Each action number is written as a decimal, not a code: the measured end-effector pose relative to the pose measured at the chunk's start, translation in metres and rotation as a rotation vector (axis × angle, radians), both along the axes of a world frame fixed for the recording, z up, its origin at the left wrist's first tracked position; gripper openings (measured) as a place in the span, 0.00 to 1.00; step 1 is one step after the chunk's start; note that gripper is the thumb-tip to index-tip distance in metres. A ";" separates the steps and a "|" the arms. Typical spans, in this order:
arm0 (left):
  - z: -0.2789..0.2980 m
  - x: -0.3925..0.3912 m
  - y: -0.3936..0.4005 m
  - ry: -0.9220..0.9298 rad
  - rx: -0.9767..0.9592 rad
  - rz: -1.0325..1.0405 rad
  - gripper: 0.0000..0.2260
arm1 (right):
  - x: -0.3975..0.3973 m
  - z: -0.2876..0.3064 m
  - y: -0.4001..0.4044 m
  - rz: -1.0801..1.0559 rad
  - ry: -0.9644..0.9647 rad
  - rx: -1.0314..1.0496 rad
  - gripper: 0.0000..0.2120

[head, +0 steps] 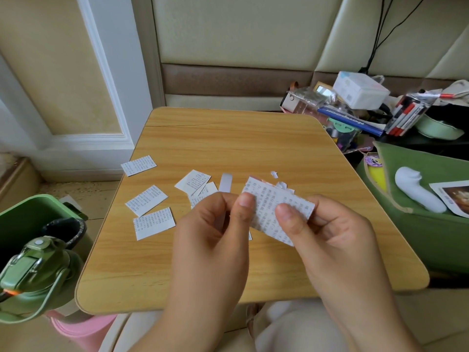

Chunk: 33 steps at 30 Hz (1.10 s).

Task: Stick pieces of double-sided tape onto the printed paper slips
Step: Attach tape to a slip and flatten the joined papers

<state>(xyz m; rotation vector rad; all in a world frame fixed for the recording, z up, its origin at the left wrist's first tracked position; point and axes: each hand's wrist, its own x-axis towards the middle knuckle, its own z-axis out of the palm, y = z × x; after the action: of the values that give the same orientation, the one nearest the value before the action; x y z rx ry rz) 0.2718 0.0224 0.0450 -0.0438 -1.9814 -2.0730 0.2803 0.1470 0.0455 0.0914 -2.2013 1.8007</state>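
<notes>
Holding one printed slip [276,209] above the wooden worktop [253,148], both hands raised over its near half. Right hand [337,240] pinching the slip with curled fingers, thumb on the printed face. Left hand [215,232] with fingers curled at the slip's left edge, thumb tip on the paper (cannot tell if tape is between them). More slips [149,212] lying flat on the worktop's left side; narrow white strip [225,182] near the middle. Green bin [30,219] at the left.
</notes>
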 end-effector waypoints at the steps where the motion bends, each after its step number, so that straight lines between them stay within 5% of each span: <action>1: -0.003 0.000 0.000 0.007 -0.033 -0.003 0.17 | -0.001 0.003 -0.001 0.020 -0.017 -0.003 0.19; 7: -0.015 0.001 0.001 0.070 -0.225 0.091 0.18 | -0.009 0.008 -0.003 0.015 -0.021 0.062 0.08; 33: -0.014 -0.005 0.004 0.044 -0.295 0.128 0.16 | -0.007 -0.001 -0.014 -0.118 0.106 0.187 0.12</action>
<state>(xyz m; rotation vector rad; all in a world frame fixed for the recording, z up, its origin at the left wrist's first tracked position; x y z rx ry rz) 0.2673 0.0264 0.0314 -0.0199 -2.1850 -1.6756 0.2733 0.1328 0.0450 0.0922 -2.2448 1.4911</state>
